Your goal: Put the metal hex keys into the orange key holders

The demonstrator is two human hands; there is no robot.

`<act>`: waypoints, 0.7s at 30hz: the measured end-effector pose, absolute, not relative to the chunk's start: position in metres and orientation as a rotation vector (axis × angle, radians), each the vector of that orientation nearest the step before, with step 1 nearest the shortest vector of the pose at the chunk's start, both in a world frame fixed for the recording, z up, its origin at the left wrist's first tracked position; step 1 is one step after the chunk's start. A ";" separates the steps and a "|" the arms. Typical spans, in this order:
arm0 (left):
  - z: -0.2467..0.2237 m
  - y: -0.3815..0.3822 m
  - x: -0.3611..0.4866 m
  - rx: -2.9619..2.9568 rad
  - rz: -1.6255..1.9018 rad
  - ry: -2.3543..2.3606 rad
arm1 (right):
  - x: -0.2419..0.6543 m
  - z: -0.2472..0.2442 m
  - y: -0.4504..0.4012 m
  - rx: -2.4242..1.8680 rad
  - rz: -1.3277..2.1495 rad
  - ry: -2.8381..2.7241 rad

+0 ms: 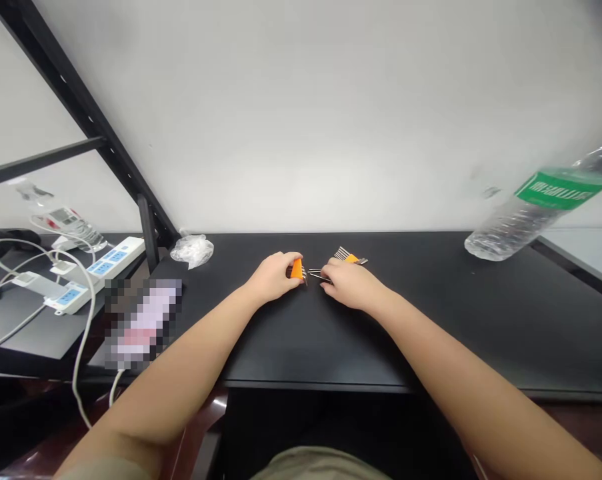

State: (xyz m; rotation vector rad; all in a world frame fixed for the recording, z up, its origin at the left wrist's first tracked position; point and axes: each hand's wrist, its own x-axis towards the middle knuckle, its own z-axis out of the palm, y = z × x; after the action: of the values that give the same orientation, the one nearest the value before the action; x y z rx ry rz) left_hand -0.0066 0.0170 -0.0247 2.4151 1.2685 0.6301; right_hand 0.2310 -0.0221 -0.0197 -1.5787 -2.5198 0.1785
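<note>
My left hand [274, 277] is pinched around an orange holder [297, 269], with short metal ends sticking out on its right side; it looks like a hex key holder. Just across a small gap, my right hand [349, 281] is closed over thin metal rods that look like hex keys [321, 276], their ends pointing left from under the fingers. Behind the right hand lies a second orange holder [351, 258] with several metal rods [341, 253] fanning out from it. The knuckles hide part of it. Both hands rest low at the black table [311, 340].
A tilted plastic bottle [501, 227] with a green label is at the right. Crumpled clear plastic [193, 250] lies back left, near a black metal frame [148, 230]. A blurred-out phone-like thing [145, 323], white cables [87, 320], a power strip [101, 270] and another bottle [68, 220] are further left.
</note>
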 end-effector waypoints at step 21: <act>-0.016 0.009 -0.001 2.384 0.644 1.202 | 0.232 -0.016 -0.017 -1.289 0.242 -2.286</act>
State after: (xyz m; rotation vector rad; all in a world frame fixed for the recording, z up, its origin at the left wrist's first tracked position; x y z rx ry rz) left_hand -0.0014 0.0086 -0.0159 2.3839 1.2024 0.6443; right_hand 0.2319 -0.0175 -0.0162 -1.2894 -2.2863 0.2420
